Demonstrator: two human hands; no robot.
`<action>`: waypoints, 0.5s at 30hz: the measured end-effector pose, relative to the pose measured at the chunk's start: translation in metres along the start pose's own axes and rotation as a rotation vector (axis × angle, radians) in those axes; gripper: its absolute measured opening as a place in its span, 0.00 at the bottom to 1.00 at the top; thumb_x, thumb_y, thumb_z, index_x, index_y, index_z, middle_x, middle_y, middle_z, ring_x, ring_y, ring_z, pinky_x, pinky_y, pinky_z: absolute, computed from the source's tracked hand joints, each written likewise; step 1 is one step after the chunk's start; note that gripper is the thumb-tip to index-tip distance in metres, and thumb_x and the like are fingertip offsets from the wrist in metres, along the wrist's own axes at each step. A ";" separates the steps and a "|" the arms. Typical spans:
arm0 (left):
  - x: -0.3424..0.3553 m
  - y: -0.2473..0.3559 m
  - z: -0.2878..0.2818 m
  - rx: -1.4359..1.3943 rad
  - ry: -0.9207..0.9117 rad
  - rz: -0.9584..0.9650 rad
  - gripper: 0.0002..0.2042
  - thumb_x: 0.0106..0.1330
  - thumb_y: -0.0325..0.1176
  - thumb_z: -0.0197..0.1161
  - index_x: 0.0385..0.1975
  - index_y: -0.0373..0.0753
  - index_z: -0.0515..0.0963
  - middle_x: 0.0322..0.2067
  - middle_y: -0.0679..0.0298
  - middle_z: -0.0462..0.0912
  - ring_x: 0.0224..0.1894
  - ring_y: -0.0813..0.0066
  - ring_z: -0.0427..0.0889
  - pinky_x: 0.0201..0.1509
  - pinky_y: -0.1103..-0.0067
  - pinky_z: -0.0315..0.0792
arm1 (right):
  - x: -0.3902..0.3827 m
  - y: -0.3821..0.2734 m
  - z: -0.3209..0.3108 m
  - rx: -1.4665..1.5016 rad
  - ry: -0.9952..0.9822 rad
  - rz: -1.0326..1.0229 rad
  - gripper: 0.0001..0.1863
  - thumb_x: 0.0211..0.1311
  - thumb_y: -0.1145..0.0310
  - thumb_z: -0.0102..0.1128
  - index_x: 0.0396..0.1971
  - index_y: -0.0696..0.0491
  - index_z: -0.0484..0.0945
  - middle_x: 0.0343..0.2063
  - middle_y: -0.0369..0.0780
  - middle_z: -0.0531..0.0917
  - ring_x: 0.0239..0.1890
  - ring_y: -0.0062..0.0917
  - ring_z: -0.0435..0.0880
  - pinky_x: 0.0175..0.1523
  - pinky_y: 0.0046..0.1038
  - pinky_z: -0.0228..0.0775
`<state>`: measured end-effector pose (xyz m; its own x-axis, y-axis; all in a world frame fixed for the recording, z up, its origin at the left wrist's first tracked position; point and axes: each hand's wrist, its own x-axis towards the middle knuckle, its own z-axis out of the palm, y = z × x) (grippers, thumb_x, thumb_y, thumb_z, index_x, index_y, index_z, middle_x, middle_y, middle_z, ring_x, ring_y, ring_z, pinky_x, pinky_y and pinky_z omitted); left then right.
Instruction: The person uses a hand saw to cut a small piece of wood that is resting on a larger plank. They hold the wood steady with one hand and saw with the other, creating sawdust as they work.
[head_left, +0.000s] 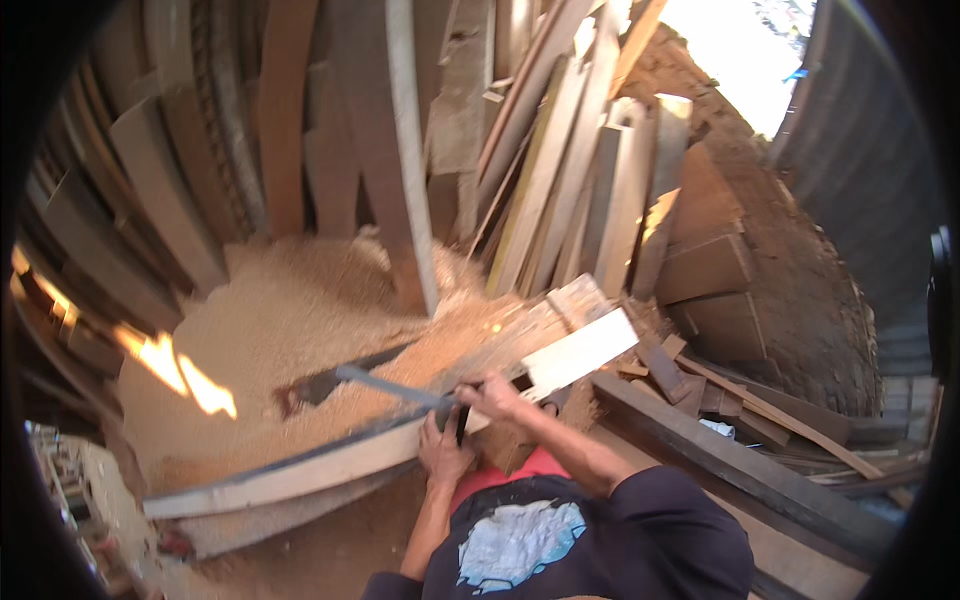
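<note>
My left hand (445, 450) is closed around a dark tool (461, 424) at the end of a flat grey metal strip (390, 385), over the long workpiece beam. My right hand (490, 398) grips the same dark tool from above and right, near the strip's end; its exact shape is partly hidden by my fingers. The pale-edged beam (285, 470) runs diagonally beneath, coated in sawdust. Beside my right hand a pale cream board (580, 350) lies tilted on a rough plank (535, 325).
Upright boards (555, 170) lean behind a large heap of sawdust (230, 330). A dark heavy beam (720, 460) lies at the right beside scattered offcuts (760, 420). A dirt slope (790, 280) and grey corrugated sheet (860, 170) rise at far right.
</note>
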<state>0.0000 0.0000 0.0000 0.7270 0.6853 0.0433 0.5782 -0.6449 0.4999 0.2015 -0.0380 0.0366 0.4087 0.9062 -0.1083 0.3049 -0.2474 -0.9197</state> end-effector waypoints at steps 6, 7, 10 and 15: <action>-0.038 -0.007 -0.001 -0.014 -0.013 -0.084 0.35 0.56 0.36 0.72 0.68 0.59 0.72 0.63 0.45 0.69 0.59 0.38 0.74 0.55 0.51 0.76 | -0.022 -0.003 -0.001 -0.232 -0.210 0.117 0.10 0.64 0.68 0.61 0.40 0.54 0.88 0.33 0.49 0.88 0.35 0.37 0.89 0.43 0.37 0.80; -0.034 -0.007 0.002 -0.039 -0.001 -0.074 0.35 0.56 0.36 0.71 0.68 0.59 0.72 0.63 0.45 0.69 0.58 0.38 0.74 0.54 0.52 0.76 | -0.018 -0.009 -0.007 -0.239 -0.250 0.169 0.12 0.66 0.65 0.60 0.42 0.54 0.88 0.35 0.49 0.89 0.37 0.42 0.90 0.44 0.39 0.81; -0.040 -0.006 0.002 -0.052 0.025 -0.061 0.36 0.55 0.34 0.71 0.68 0.60 0.71 0.63 0.45 0.69 0.57 0.39 0.74 0.54 0.52 0.76 | -0.021 -0.021 0.003 0.056 -0.161 0.263 0.15 0.70 0.63 0.58 0.46 0.56 0.87 0.38 0.51 0.89 0.39 0.43 0.89 0.44 0.38 0.80; -0.038 -0.006 0.002 -0.077 -0.027 -0.110 0.38 0.52 0.32 0.71 0.68 0.60 0.72 0.63 0.46 0.69 0.58 0.40 0.74 0.54 0.53 0.76 | -0.016 -0.007 0.024 -0.028 -0.226 0.157 0.15 0.71 0.64 0.60 0.47 0.60 0.84 0.41 0.51 0.87 0.45 0.41 0.86 0.47 0.39 0.77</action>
<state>-0.0306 -0.0233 -0.0061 0.6709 0.7406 -0.0380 0.6255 -0.5376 0.5654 0.1723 -0.0425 0.0362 0.2518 0.9087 -0.3330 0.2775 -0.3974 -0.8747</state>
